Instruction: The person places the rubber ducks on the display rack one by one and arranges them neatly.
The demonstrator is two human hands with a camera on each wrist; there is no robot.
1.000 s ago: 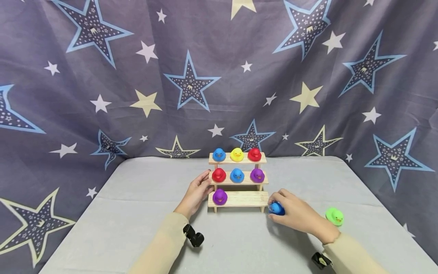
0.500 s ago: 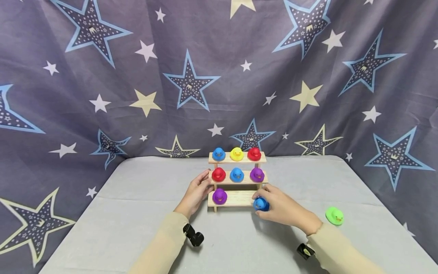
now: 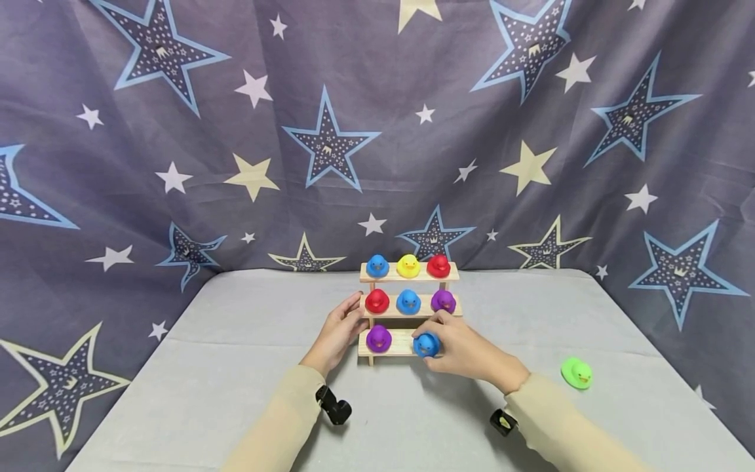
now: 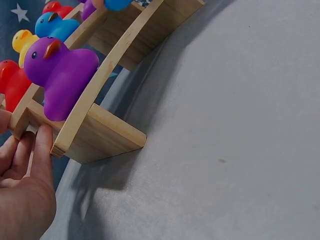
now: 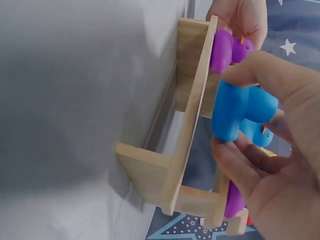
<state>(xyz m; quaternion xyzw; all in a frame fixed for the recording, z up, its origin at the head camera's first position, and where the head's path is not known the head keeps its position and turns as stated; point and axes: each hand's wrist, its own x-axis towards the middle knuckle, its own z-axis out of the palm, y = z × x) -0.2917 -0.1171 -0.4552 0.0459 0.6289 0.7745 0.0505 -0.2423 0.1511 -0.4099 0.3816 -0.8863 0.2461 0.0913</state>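
A three-tier wooden display stand (image 3: pixel 401 347) rises mid-table. My left hand (image 3: pixel 339 331) grips its left end, thumb and fingers at the end of the middle shelf in the left wrist view. My right hand (image 3: pixel 463 347) pinches a blue rubber duck (image 5: pixel 230 110) between thumb and fingers, close over the bottom shelf. On that shelf's left end sits a purple duck (image 3: pixel 379 339). The middle shelf bears a red duck (image 3: pixel 377 301), a blue duck (image 3: pixel 408 302) and a purple duck (image 3: pixel 443 301). Up top are blue (image 3: pixel 377 266), yellow (image 3: pixel 408 266) and red ducks (image 3: pixel 438 266).
A green duck (image 3: pixel 576 373) lies on the grey tabletop (image 3: pixel 206 367) to the right, beyond my right forearm. Behind the table hangs a star-patterned curtain (image 3: pixel 377 131), which also runs along both sides.
My right hand has carried the blue duck leftward, from beside the stand's right end to over the bottom shelf. The left hand has stayed at the stand's left end.
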